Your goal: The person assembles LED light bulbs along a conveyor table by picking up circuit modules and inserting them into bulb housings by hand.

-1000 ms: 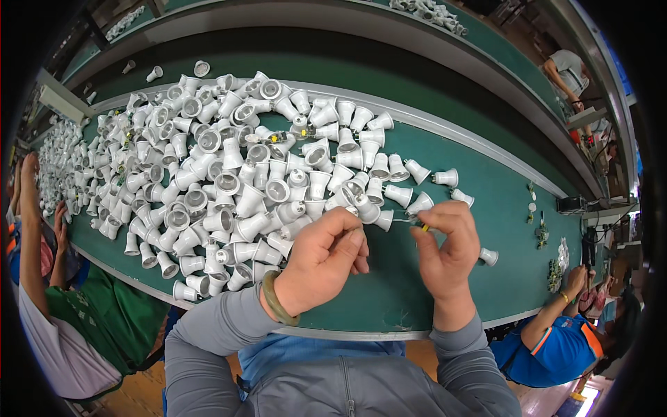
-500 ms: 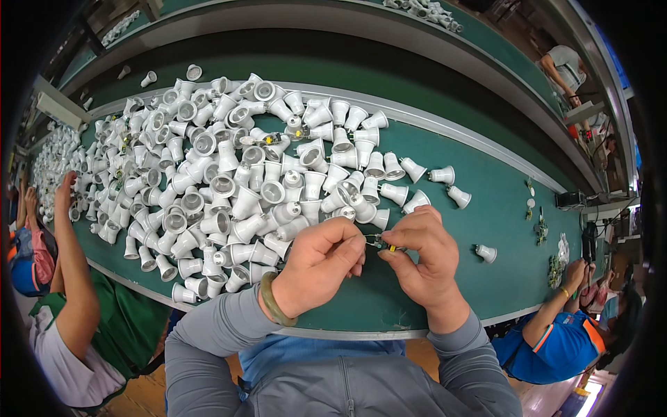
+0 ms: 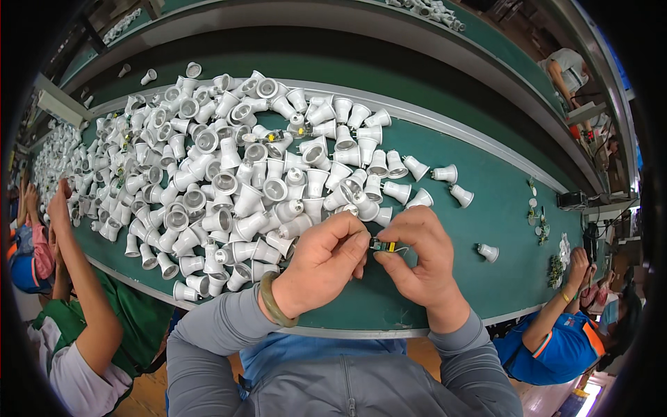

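A small circuit board (image 3: 384, 246) with a yellow component is pinched between the thumb and fingers of my right hand (image 3: 425, 260), and a thin pale wire curves from it by the thumb. My left hand (image 3: 323, 258) is closed in a pinch right against the board's left end, where its thin wire leads run; the fingertips mostly hide them. A green bangle (image 3: 272, 300) circles my left wrist. Both hands are raised over the green table (image 3: 351, 306) near its front edge. Just beyond and left of them spreads a large heap of white cup-shaped lamp housings (image 3: 246, 201).
One lamp housing (image 3: 488, 252) lies alone to the right. Several circuit boards (image 3: 542, 233) and clear discs (image 3: 533, 203) sit at the table's right end. A raised ledge (image 3: 445, 125) borders the far side. Co-workers' arms (image 3: 73, 264) reach in at left and right (image 3: 556, 309).
The circuit board has shifted slightly left, up to my left fingertips, and turned so more of it shows. The wires between my hands are now mostly hidden. The left co-worker's arm has moved.
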